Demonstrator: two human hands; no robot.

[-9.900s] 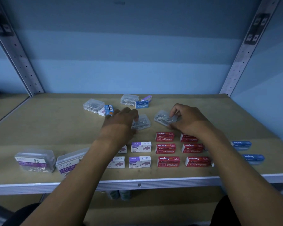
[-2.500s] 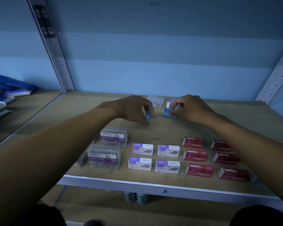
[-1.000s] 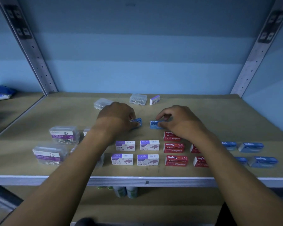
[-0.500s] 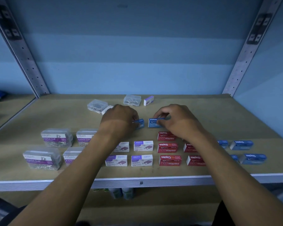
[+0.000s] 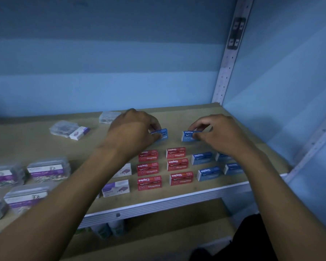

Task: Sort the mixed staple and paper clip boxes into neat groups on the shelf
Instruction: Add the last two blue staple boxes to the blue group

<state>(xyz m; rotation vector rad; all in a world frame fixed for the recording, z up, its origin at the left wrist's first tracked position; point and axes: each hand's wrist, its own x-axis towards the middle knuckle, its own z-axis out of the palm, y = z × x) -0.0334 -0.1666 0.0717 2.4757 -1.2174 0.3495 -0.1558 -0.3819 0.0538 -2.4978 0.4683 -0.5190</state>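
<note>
Left hand (image 5: 132,131) and right hand (image 5: 217,133) each pinch a blue box (image 5: 163,133) (image 5: 188,136); clear cases (image 5: 49,170) hold clips.

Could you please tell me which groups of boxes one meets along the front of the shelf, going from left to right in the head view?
Clear paper clip boxes → white-and-purple staple boxes → red staple boxes → blue staple boxes.

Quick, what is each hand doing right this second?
Left hand: closed, pinching a blue staples box.
Right hand: closed, pinching another blue staples box by its near end.
</note>
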